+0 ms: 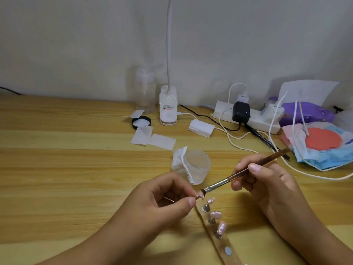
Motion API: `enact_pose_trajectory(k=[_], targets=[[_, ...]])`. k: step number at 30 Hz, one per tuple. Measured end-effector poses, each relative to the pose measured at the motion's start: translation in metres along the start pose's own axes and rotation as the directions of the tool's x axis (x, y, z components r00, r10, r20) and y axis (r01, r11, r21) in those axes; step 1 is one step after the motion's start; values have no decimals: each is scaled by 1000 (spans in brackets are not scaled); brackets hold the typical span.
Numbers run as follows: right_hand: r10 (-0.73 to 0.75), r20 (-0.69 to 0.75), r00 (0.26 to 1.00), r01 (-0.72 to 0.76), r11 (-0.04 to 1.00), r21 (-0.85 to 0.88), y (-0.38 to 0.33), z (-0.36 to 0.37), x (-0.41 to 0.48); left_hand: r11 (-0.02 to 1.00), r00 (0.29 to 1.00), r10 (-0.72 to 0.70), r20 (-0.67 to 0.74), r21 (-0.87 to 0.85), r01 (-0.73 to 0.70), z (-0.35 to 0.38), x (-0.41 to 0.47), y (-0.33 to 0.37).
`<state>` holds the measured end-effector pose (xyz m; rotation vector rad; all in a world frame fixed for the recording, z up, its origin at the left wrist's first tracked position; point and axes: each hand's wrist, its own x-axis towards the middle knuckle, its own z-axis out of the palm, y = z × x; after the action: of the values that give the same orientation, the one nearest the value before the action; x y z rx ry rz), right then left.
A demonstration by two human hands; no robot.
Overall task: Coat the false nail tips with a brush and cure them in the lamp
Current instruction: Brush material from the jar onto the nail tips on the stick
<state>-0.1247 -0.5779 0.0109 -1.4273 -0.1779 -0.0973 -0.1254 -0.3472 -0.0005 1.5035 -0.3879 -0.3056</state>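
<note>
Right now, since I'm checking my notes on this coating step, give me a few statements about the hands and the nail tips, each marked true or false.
1. The right hand holds the brush. True.
2. The brush's bristles meet the nail tip that the left hand pinches. True.
3. The frosted jar has its black lid on. False: the jar is open, and the black lid lies apart from it, farther back on the table.
4. The holder strip carries no tips. False: three other tips stand on it.
</note>
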Motion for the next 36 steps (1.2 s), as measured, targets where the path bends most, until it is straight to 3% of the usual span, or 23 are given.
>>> enact_pose_trajectory(k=[6,15,23,30,36], targets=[[-9,-63,998,9,1000,3,-1,0,2,1000,1000,-2,-18,29,3,1,-1,1],[-6,38,999,7,1000,-14,-4,4,-2,999,1000,-17,-23,31,18,3,-2,3],[-16,-37,999,17,1000,9,-1,3,2,1000,1000,0,14,-8,0,2,-2,2],[-8,60,998,8,1000,7,-1,1,0,1000,1000,-11,2,4,11,1,-2,1],[-47,-19,999,46,999,-11,2,-1,2,1000,999,-29,-25,-2,29,2,-2,2]])
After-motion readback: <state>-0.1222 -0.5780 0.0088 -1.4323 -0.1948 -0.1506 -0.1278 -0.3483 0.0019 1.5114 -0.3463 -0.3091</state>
